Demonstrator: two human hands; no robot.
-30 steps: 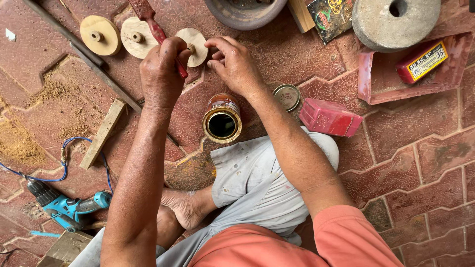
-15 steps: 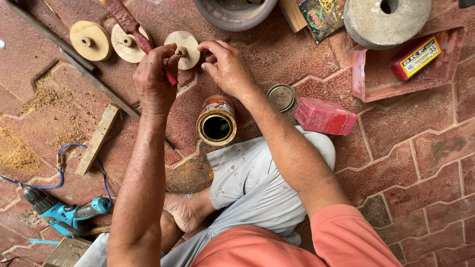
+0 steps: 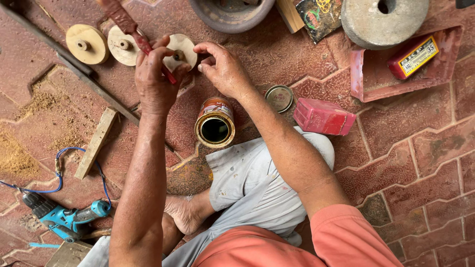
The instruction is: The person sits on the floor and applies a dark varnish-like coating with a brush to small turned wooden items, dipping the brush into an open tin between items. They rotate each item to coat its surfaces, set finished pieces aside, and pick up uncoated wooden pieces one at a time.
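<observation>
A pale round wooden disc is being held on edge-tilted face toward the camera, above the red paved floor near its far edge; a small hub is sticking out at its middle; a red-stained brush is slanting from the far left down to the disc's left rim, its tip touching the wood there.

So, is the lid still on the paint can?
No, the can stands open with its dark inside showing, and the round lid lies apart on the floor to its right.
</observation>
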